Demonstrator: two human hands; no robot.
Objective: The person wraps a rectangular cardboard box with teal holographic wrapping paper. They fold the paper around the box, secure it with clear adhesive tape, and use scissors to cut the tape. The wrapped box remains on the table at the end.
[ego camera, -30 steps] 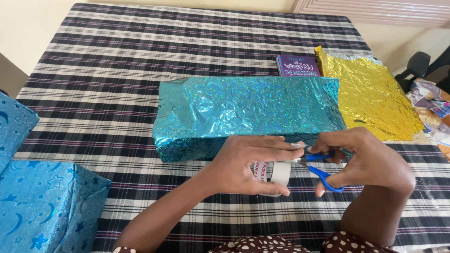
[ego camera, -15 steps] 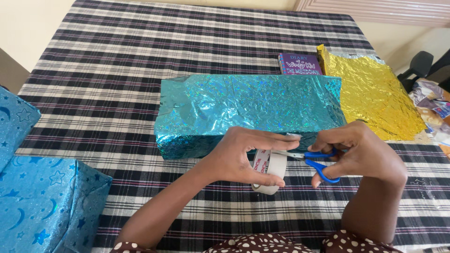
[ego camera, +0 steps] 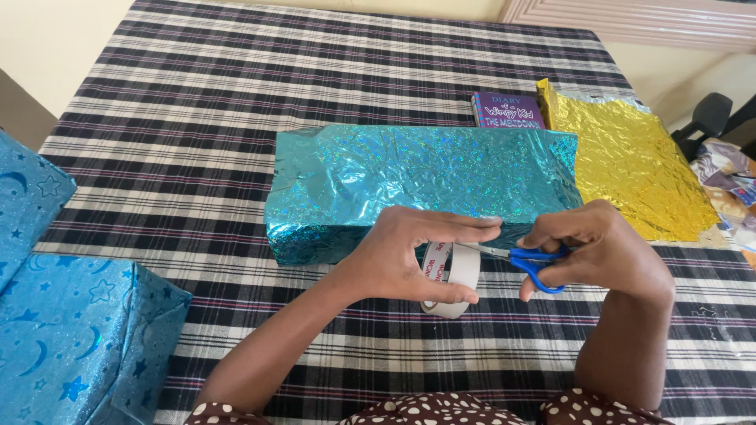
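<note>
My left hand (ego camera: 405, 256) holds a white roll of tape (ego camera: 455, 278) just in front of a box wrapped in shiny teal foil paper (ego camera: 417, 177). Its fingers stretch a short strip of tape toward the right. My right hand (ego camera: 602, 248) grips blue-handled scissors (ego camera: 529, 261), whose blades point left and meet the tape strip beside the roll. Both hands hover over the checked tablecloth (ego camera: 236, 102), close to the near side of the teal box.
A crumpled gold foil sheet (ego camera: 630, 161) lies right of the box, with a purple book (ego camera: 508, 110) behind it. Blue star-patterned wrapped parcels (ego camera: 71, 330) sit at the near left. A dark chair (ego camera: 709, 114) and printed cloth (ego camera: 728, 177) stand past the table's right edge.
The scissors have slid left and their blades now close on the tape strip. My left hand has tilted the roll slightly and kept its grip.
</note>
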